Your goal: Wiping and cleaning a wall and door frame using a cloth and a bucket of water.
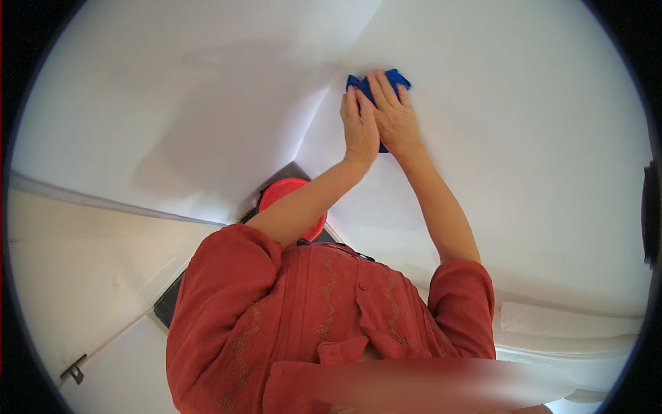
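Observation:
A crumpled blue cloth (398,78) is pressed against the white wall (491,129), right of the corner line where two wall faces meet. My right hand (395,116) lies flat over the cloth with its fingers stretched upward. Close beside it and touching it, my left hand (360,127) has its fingers on the cloth's left part. Much of the cloth is hidden under both hands; a small piece shows below, between the wrists.
A round red plastic container (283,190), partly behind my left forearm, stands low in the corner on a dark surface. At the lower left is a pale door or panel with a dark handle (75,370). White padded or folded material (563,321) lies at the lower right.

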The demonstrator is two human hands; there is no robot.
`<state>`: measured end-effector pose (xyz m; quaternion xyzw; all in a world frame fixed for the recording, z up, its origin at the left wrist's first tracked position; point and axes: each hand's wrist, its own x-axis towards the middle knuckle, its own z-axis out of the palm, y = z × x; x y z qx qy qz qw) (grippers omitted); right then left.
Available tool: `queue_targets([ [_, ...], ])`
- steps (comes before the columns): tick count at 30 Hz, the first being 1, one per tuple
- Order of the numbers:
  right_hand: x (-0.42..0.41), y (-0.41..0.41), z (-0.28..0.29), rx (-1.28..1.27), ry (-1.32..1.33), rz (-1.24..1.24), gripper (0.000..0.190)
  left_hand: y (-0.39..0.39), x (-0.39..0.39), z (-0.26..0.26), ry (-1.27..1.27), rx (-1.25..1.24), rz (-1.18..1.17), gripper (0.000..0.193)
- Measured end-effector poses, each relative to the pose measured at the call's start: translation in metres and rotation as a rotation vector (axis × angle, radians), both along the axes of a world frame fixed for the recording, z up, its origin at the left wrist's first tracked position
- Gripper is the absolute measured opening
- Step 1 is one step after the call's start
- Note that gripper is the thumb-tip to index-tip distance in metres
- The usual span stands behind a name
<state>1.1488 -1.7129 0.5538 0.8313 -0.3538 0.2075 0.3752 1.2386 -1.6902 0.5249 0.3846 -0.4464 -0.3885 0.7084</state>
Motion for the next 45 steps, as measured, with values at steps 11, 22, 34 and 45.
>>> queue_targets([
  [11,-0.047,0.061,-0.031,0.140,0.152,-0.168,0.036,0.041,-0.057,-0.052,0.022,0.154,-0.107,0.048],
  [22,-0.108,0.148,-0.096,0.270,0.027,-0.315,0.047,0.087,-0.066,-0.168,-0.587,-0.453,-0.351,0.053],
  [34,-0.122,0.168,-0.345,0.021,-0.285,-0.736,0.044,0.007,-0.068,-0.364,-0.858,-1.068,-0.745,0.058],
  [45,-0.115,0.193,-0.357,-0.277,-0.920,-1.068,0.059,0.035,-0.109,-0.279,-1.070,-1.464,-0.745,0.047],
])
